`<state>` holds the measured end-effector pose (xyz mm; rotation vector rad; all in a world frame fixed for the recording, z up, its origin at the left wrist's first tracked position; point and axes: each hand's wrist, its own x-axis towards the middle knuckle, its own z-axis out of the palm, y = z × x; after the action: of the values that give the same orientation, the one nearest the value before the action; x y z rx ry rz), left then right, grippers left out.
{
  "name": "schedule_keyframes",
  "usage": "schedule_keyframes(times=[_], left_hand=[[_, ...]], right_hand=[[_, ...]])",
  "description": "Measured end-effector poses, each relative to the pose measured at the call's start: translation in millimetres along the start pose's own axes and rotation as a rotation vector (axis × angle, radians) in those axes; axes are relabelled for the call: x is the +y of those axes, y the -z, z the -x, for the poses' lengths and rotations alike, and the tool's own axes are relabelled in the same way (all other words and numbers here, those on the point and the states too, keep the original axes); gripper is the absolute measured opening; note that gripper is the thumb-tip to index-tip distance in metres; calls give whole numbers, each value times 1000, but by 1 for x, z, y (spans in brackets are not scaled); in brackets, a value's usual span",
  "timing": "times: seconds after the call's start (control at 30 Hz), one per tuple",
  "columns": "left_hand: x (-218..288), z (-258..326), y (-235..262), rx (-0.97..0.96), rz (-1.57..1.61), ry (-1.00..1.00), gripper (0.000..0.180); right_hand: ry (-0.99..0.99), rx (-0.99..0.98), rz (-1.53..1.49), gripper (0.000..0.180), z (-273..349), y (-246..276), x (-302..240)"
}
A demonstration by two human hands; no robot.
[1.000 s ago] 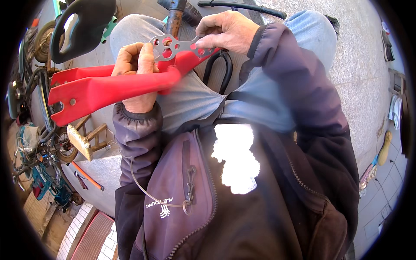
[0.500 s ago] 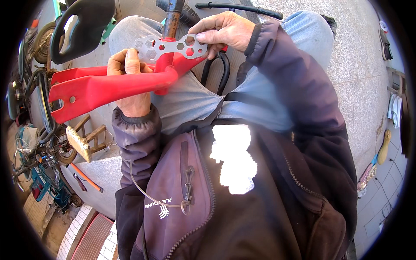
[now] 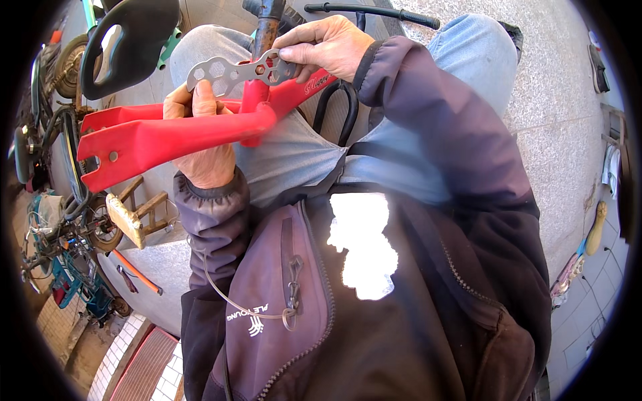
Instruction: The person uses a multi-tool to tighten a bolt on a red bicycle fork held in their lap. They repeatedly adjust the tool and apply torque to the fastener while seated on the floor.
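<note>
Speckled stone pavement (image 3: 535, 87) spreads under the seated person, with bicycle parts and a black saddle (image 3: 127, 40) off to the left. Across the lap lies a red bicycle fork (image 3: 167, 137) — the left hand (image 3: 204, 144) is wrapped around its blades, fingers closed tight. The right hand (image 3: 328, 47) pinches one end of a flat grey multi-hole wrench (image 3: 234, 70), which sits against the rusty steerer tube (image 3: 266, 30) just above the fork's crown.
</note>
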<state>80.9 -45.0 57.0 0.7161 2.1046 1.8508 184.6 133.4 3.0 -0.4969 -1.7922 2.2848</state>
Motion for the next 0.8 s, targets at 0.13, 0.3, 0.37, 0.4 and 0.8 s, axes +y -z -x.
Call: schedule_keyframes(times=[0.13,0.3,0.37,0.4,0.8], left_hand=[[-2,0,0,48,-52,-142,15],[-7,1,1,36,-77,-250,14],[-7,1,1,46,-94,-282,14],[-9,1,2,54,-102,-291,14],[-28,15,23,-54,-163,-382,11]], right_hand=[[66,34,72,20,-2,-4,3],[185,172,370,18,-2,-11,5],[272,234,453,18,-2,-13,8],[305,261,479,18,-1,-15,7],[562,394,769,13,-11,-19,6]])
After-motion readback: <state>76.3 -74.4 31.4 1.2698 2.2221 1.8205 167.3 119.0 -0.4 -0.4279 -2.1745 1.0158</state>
